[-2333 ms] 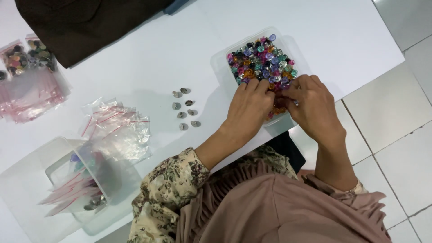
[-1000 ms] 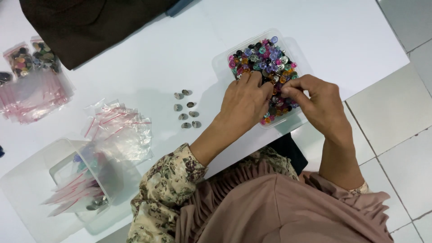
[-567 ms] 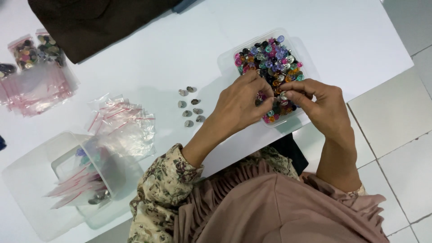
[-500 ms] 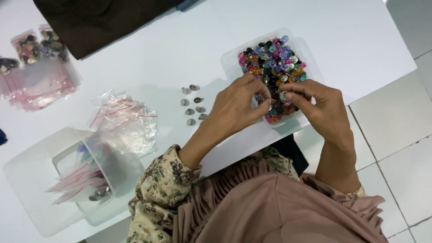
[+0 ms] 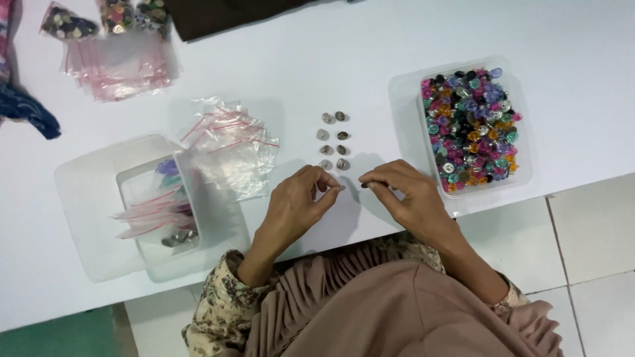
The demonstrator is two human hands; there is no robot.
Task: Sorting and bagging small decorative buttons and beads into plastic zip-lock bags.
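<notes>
Fingers: left hand (image 5: pixel 296 201) pinches something tiny at its fingertips, too small to name; right hand (image 5: pixel 403 192) likewise, tips nearly meeting.
Tub (image 5: pixel 126 205): far left, holding a smaller tub with bags and beads.
Bags (image 5: pixel 231 149): loose clear pile left of the hands.
Beads (image 5: pixel 334 140): six silver ones in two columns of three, just beyond the fingertips; both hands about equally near.
Box (image 5: pixel 463 185): right, one, full of mixed coloured beads.
</notes>
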